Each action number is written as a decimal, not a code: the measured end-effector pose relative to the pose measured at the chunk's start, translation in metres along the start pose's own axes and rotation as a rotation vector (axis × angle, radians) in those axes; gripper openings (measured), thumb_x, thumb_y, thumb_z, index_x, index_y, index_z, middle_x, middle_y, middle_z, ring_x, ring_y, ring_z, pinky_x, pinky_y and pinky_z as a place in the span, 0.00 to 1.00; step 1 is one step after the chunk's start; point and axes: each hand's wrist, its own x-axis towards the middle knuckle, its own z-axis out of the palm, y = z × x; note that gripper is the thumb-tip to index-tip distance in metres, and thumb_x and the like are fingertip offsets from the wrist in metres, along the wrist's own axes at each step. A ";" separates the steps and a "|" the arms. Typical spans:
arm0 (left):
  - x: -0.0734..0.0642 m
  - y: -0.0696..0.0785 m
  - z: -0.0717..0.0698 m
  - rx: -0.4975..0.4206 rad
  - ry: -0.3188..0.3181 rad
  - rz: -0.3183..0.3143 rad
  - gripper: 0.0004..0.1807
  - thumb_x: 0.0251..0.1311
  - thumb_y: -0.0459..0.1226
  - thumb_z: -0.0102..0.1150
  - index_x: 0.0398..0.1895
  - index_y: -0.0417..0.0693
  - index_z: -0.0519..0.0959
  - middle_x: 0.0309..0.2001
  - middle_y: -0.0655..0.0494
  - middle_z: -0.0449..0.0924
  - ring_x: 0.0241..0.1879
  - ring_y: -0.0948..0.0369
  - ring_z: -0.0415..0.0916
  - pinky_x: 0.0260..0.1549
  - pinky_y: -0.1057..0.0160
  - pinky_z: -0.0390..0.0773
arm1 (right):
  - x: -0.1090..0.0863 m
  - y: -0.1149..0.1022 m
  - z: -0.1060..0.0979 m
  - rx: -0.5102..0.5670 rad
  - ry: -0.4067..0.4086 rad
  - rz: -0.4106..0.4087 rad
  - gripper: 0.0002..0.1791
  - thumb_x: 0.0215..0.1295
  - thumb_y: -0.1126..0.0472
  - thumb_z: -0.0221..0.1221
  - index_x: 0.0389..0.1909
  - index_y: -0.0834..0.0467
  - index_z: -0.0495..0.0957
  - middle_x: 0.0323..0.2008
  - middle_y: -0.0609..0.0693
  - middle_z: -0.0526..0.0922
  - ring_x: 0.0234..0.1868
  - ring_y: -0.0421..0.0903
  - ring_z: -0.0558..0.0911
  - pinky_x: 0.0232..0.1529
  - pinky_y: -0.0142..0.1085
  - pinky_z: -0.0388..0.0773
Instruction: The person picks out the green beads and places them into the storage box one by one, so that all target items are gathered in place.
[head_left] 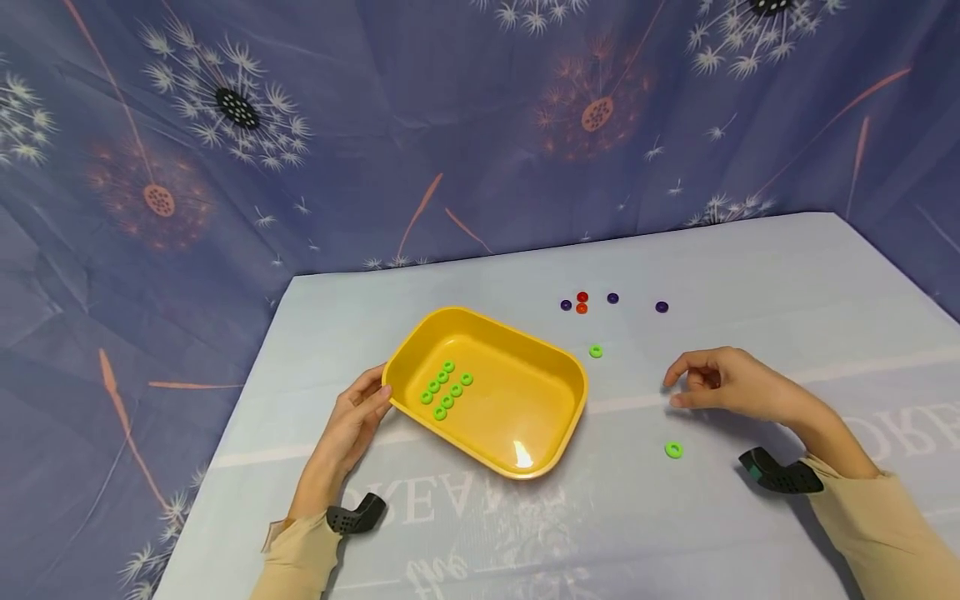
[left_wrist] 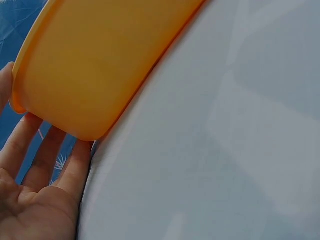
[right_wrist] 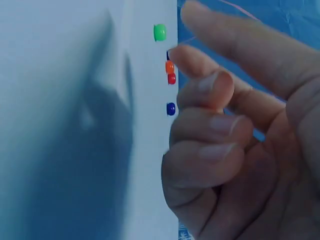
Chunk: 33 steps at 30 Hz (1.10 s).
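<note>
A yellow plastic tray sits on the cloth-covered table, with several small green rings lying in two rows on its left part. My left hand holds the tray's left end, thumb on the rim and fingers against the outer wall; the left wrist view shows the fingers touching that wall. Over the table to the right, my right hand hovers with nothing between its thumb and index finger, which stand apart; its other fingers curl loosely. A loose green ring lies below it, another green ring beyond the tray.
Farther back lie a red bead, an orange-red bead and dark purple beads, one of them off to the right. A patterned blue curtain hangs behind the table.
</note>
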 end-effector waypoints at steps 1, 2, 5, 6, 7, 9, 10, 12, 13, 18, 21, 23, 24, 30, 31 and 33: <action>0.000 0.000 0.000 0.001 0.001 0.000 0.18 0.71 0.29 0.50 0.62 0.38 0.71 0.55 0.55 0.75 0.54 0.63 0.75 0.57 0.69 0.76 | -0.002 0.000 0.002 0.017 -0.028 -0.019 0.09 0.60 0.65 0.68 0.40 0.59 0.81 0.19 0.44 0.67 0.18 0.38 0.64 0.18 0.33 0.62; 0.000 0.000 0.000 0.003 0.000 0.001 0.18 0.71 0.29 0.50 0.62 0.39 0.71 0.55 0.55 0.75 0.54 0.63 0.75 0.57 0.69 0.76 | -0.003 0.000 0.003 0.039 -0.058 -0.035 0.09 0.60 0.65 0.68 0.40 0.59 0.81 0.19 0.45 0.67 0.18 0.37 0.64 0.18 0.33 0.62; 0.000 0.000 0.000 0.002 -0.001 -0.002 0.17 0.71 0.29 0.51 0.62 0.41 0.72 0.56 0.55 0.75 0.54 0.63 0.74 0.57 0.69 0.76 | -0.007 0.000 0.009 0.106 -0.174 -0.101 0.10 0.60 0.66 0.68 0.42 0.60 0.80 0.19 0.50 0.65 0.18 0.38 0.63 0.17 0.32 0.63; 0.000 0.000 0.000 0.003 -0.001 -0.003 0.17 0.71 0.30 0.51 0.61 0.42 0.72 0.56 0.55 0.75 0.54 0.63 0.74 0.57 0.69 0.76 | -0.008 0.000 0.010 0.123 -0.209 -0.117 0.11 0.59 0.65 0.68 0.42 0.60 0.80 0.19 0.52 0.65 0.18 0.38 0.63 0.17 0.32 0.63; 0.000 0.000 0.000 0.003 -0.001 -0.004 0.17 0.71 0.30 0.51 0.61 0.42 0.72 0.56 0.55 0.75 0.54 0.63 0.74 0.57 0.69 0.76 | -0.009 0.000 0.012 0.135 -0.240 -0.128 0.12 0.59 0.65 0.69 0.42 0.59 0.80 0.18 0.52 0.64 0.18 0.36 0.62 0.17 0.31 0.64; 0.000 0.000 0.001 0.005 0.001 -0.007 0.17 0.71 0.30 0.51 0.61 0.42 0.72 0.56 0.55 0.75 0.54 0.63 0.75 0.57 0.69 0.76 | -0.010 0.001 0.016 0.144 -0.281 -0.154 0.13 0.57 0.64 0.70 0.42 0.59 0.79 0.18 0.53 0.63 0.18 0.35 0.61 0.17 0.31 0.64; 0.000 0.001 0.001 0.007 0.002 -0.007 0.17 0.71 0.30 0.51 0.61 0.42 0.72 0.56 0.55 0.75 0.54 0.63 0.75 0.57 0.69 0.76 | -0.011 0.002 0.017 0.140 -0.288 -0.157 0.13 0.57 0.64 0.70 0.42 0.58 0.79 0.17 0.53 0.63 0.18 0.33 0.61 0.18 0.30 0.64; 0.000 0.001 0.001 0.010 0.001 -0.008 0.18 0.71 0.30 0.51 0.62 0.40 0.71 0.56 0.55 0.74 0.54 0.63 0.75 0.57 0.69 0.76 | -0.012 0.003 0.020 0.132 -0.289 -0.154 0.14 0.55 0.63 0.71 0.40 0.57 0.79 0.17 0.53 0.63 0.19 0.30 0.61 0.19 0.29 0.65; 0.000 0.001 0.002 0.010 -0.001 -0.008 0.19 0.71 0.30 0.51 0.63 0.38 0.70 0.56 0.55 0.74 0.54 0.63 0.74 0.57 0.69 0.76 | -0.012 0.004 0.020 0.128 -0.287 -0.156 0.14 0.55 0.63 0.72 0.40 0.56 0.79 0.17 0.53 0.63 0.19 0.30 0.61 0.19 0.28 0.65; 0.001 0.001 0.002 0.007 -0.011 -0.005 0.19 0.71 0.30 0.51 0.63 0.37 0.70 0.56 0.54 0.74 0.54 0.63 0.74 0.57 0.69 0.76 | -0.012 0.005 0.021 0.129 -0.286 -0.170 0.13 0.55 0.64 0.71 0.38 0.56 0.78 0.16 0.54 0.61 0.20 0.31 0.61 0.19 0.28 0.64; 0.001 0.002 0.002 0.001 -0.010 -0.001 0.17 0.71 0.30 0.51 0.61 0.41 0.72 0.56 0.55 0.74 0.54 0.63 0.75 0.57 0.69 0.76 | -0.011 0.005 0.021 0.127 -0.286 -0.173 0.13 0.55 0.65 0.71 0.37 0.55 0.78 0.16 0.54 0.60 0.20 0.30 0.61 0.19 0.28 0.64; 0.001 0.002 0.002 -0.001 -0.009 0.002 0.17 0.71 0.30 0.51 0.61 0.42 0.72 0.56 0.55 0.74 0.54 0.63 0.75 0.57 0.69 0.76 | -0.010 0.004 0.021 0.121 -0.286 -0.177 0.12 0.55 0.65 0.71 0.37 0.54 0.78 0.16 0.53 0.60 0.20 0.29 0.61 0.19 0.28 0.63; 0.001 0.001 0.001 0.000 -0.008 0.002 0.17 0.71 0.30 0.51 0.61 0.42 0.72 0.56 0.55 0.74 0.54 0.63 0.75 0.57 0.69 0.76 | -0.010 0.004 0.021 0.117 -0.285 -0.183 0.12 0.56 0.65 0.70 0.37 0.54 0.78 0.16 0.53 0.60 0.20 0.29 0.60 0.18 0.28 0.63; -0.001 0.000 0.000 0.009 -0.008 0.001 0.18 0.71 0.30 0.51 0.62 0.39 0.71 0.56 0.55 0.74 0.55 0.63 0.74 0.58 0.69 0.76 | -0.008 0.005 0.022 0.115 -0.287 -0.187 0.11 0.57 0.66 0.70 0.36 0.54 0.78 0.17 0.53 0.61 0.19 0.31 0.61 0.18 0.29 0.62; -0.001 0.000 0.000 0.008 -0.009 0.000 0.18 0.71 0.30 0.51 0.63 0.39 0.70 0.56 0.55 0.74 0.55 0.62 0.74 0.58 0.69 0.75 | -0.008 0.005 0.022 0.118 -0.289 -0.183 0.11 0.57 0.66 0.69 0.36 0.54 0.78 0.17 0.53 0.61 0.19 0.31 0.61 0.18 0.29 0.62; -0.001 0.001 0.000 0.006 -0.008 -0.001 0.18 0.71 0.30 0.51 0.62 0.39 0.71 0.56 0.55 0.74 0.55 0.62 0.74 0.58 0.69 0.75 | -0.008 0.006 0.023 0.123 -0.291 -0.182 0.11 0.57 0.66 0.69 0.37 0.54 0.78 0.17 0.54 0.61 0.19 0.33 0.60 0.17 0.30 0.62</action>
